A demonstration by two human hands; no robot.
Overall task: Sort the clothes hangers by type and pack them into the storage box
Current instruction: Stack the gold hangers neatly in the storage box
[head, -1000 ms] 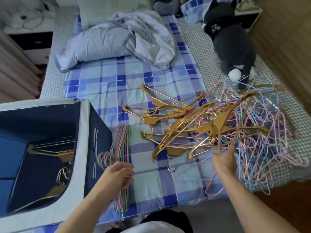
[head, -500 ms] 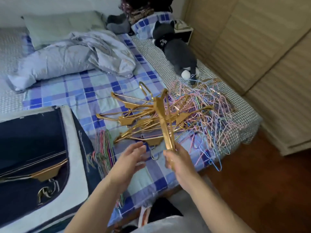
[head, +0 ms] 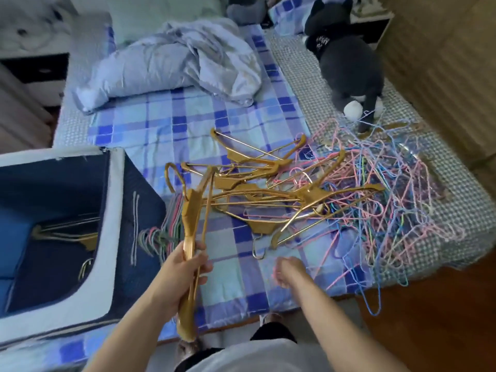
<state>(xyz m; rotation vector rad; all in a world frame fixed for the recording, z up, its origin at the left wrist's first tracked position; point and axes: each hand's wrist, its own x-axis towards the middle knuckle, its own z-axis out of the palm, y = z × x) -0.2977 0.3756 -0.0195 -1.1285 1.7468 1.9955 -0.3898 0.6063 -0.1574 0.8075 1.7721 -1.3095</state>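
Observation:
My left hand [head: 185,267] grips a gold hanger [head: 191,210] by one arm and holds it upright above the bed's front edge, its hook pointing up and left. My right hand [head: 288,269] hovers low over the checked sheet with fingers loosely curled and nothing in it. A heap of gold hangers [head: 257,189] lies mid-bed. To its right spreads a tangle of thin pink and blue wire hangers [head: 381,200]. A neat bundle of coloured wire hangers [head: 163,232] lies against the navy storage box [head: 115,210], which stands open at the left with gold hangers [head: 72,234] inside.
A crumpled grey-blue duvet [head: 171,63] lies at the head of the bed. A dark plush toy [head: 349,60] sits at the far right by the wooden wardrobe [head: 442,63]. Wooden floor [head: 434,323] shows at the lower right. A nightstand [head: 35,76] stands at the far left.
The gold hanger passed from my right hand to my left hand, which now grips it nearer the box. My right hand let go and dropped toward the sheet.

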